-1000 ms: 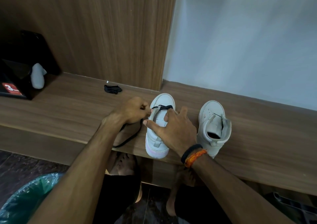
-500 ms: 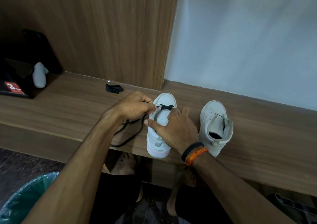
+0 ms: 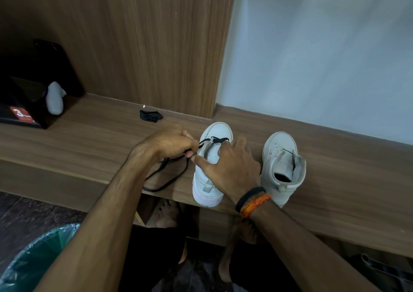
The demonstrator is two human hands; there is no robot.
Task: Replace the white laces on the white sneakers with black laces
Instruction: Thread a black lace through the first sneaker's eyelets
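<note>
Your left hand (image 3: 172, 143) pinches black lace (image 3: 176, 175) — fingers curled, just beside near sneaker (image 3: 212, 157) at its 9 o'clock. Right hand (image 3: 230, 168) lies spread over tongue, steadying. Lace crosses toe eyelets; slack trails toward 7 o'clock. Sneaker long axis 12–6. Next eyelet nearer left hand. Second sneaker (image 3: 282, 168) unlaced, at 3 o'clock.
</note>
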